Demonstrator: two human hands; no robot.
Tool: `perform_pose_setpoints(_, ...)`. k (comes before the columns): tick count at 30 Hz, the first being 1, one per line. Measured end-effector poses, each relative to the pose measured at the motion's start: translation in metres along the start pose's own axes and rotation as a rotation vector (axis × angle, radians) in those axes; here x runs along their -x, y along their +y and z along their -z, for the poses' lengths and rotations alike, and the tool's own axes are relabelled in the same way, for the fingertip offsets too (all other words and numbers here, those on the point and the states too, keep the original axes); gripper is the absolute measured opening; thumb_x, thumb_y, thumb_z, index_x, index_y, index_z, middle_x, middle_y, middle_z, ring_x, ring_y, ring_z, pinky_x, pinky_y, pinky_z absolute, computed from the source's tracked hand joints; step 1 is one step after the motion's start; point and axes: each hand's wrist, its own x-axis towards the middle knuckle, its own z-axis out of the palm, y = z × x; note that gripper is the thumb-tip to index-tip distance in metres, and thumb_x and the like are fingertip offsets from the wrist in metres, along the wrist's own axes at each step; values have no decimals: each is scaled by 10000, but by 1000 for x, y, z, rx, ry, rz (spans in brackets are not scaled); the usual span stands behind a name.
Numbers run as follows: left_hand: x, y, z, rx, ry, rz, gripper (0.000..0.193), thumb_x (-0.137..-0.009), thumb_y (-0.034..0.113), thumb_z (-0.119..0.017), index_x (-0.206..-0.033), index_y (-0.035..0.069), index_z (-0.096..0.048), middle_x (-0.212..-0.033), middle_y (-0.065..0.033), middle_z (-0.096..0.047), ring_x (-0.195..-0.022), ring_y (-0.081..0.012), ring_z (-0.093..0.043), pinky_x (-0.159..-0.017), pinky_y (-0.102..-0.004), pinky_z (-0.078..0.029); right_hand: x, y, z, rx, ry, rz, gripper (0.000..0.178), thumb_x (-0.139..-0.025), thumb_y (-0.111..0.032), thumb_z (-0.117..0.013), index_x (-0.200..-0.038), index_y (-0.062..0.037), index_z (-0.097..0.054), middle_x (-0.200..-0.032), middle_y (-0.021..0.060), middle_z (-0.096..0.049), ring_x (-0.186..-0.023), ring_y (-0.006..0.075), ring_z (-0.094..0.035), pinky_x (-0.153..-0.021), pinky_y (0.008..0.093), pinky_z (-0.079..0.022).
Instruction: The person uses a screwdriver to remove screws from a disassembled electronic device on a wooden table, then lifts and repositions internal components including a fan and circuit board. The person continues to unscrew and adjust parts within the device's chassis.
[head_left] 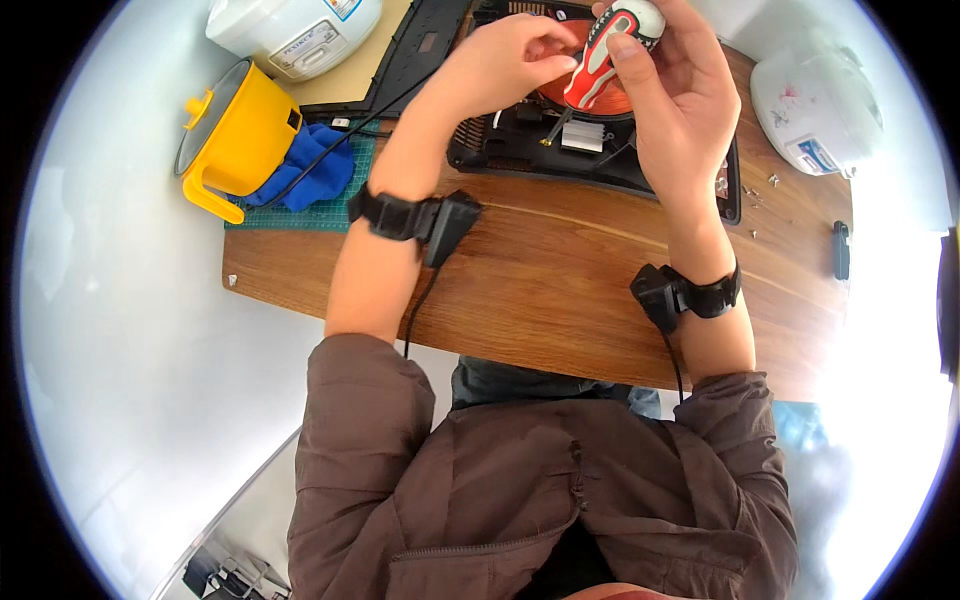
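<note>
My right hand [690, 95] grips a screwdriver [597, 75] by its red, white and black handle. Its shaft slants down and left, and a small brass-coloured bit shows at the tip. Just left of the handle is my left hand [505, 65], fingers loosely curved, thumb apart from them, with nothing visible in it. Under both hands lies an opened induction cooker base [600, 165], a black shell holding a copper coil [612, 100] and a silver heat sink [583, 136]. My hands and the screwdriver hide part of the coil.
Loose screws [755, 195] lie on the wooden table [540, 260] right of the shell. A yellow pot [240, 130], a blue cloth [310, 170] and a green cutting mat [350, 205] are at left. White rice cookers [300, 35] [815, 105] stand behind on both sides.
</note>
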Motion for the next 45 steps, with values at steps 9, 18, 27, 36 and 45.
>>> perform_pose_setpoints(9,53,27,13,-58,-137,60,211,-843,123,-826,-1029,53,-754,-908,-4,-674,-746,-120,-574,-701,-271,-502,-9,9,10,-4,61,-14,402,-1017,27,-597,-1408,71,-519,-1208,101,-651,-1034,119,-624,-911,263,-524)
perform_pose_setpoints(18,58,24,1,-37,-187,29,167,-844,93,-813,-975,17,-742,-880,-36,-656,-733,-148,-603,-659,-294,-494,-5,8,3,-40,71,-57,423,-999,39,-624,-1410,54,-526,-1201,87,-658,-1046,115,-622,-915,264,-528)
perform_pose_setpoints(27,61,33,3,-171,-214,-40,153,-823,115,-796,-889,-7,-730,-862,-112,-683,-753,-263,-673,-685,-362,-534,-4,-1,0,147,-167,106,482,-856,115,-748,-1311,-1,-641,-1232,67,-655,-1057,112,-618,-866,244,-524)
perform_pose_setpoints(36,61,33,1,-162,-228,-16,162,-827,114,-769,-888,-21,-704,-861,-155,-685,-763,-307,-685,-725,-398,-551,-6,-8,-6,147,-297,215,484,-919,67,-676,-1388,-16,-591,-1267,129,-647,-1078,195,-645,-857,285,-530)
perform_pose_setpoints(45,64,29,-2,-245,-168,-117,198,-826,124,-768,-950,-19,-708,-855,-171,-701,-790,-334,-685,-738,-412,-548,-1,-12,-15,314,-100,224,451,-754,4,-848,-1178,-41,-703,-1086,66,-631,-918,164,-599,-743,268,-487)
